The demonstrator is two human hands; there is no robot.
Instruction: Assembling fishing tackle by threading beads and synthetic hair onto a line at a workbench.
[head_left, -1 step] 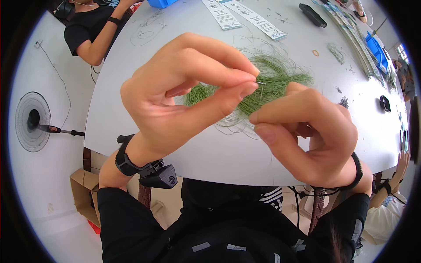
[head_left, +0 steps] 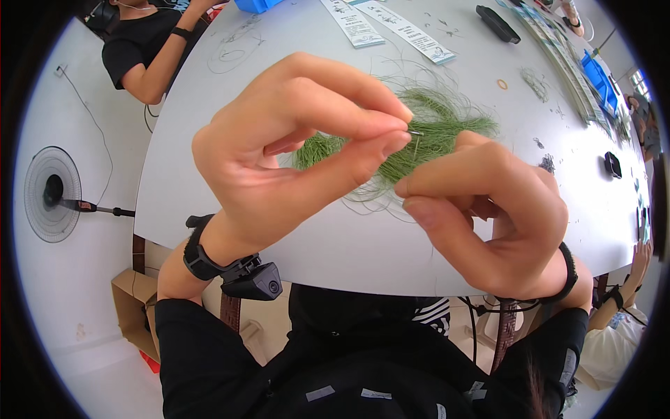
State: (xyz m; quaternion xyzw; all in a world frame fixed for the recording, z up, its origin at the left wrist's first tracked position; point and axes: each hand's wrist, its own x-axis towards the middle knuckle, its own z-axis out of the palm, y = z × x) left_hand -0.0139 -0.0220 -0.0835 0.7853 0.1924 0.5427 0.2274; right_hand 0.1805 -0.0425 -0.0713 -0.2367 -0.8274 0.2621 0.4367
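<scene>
A small metal piece (head_left: 416, 133) sticks out from the fingertips of the left hand (head_left: 258, 133), whose thumb and forefinger pinch it. The right hand (head_left: 520, 202) sits lower and nearer the body, thumb and forefinger drawn together; whether a fine strand lies between them is too small to tell. Compared with the earlier frame, the right hand is a hair closer to the left one, and the left keeps its hold. Beneath and beyond both hands, a tangle of green strands (head_left: 447, 133) spreads on the white surface (head_left: 335, 244). Farther past the hands lie printed paper strips (head_left: 352, 24) and, off to the right, a black case (head_left: 498, 24).
</scene>
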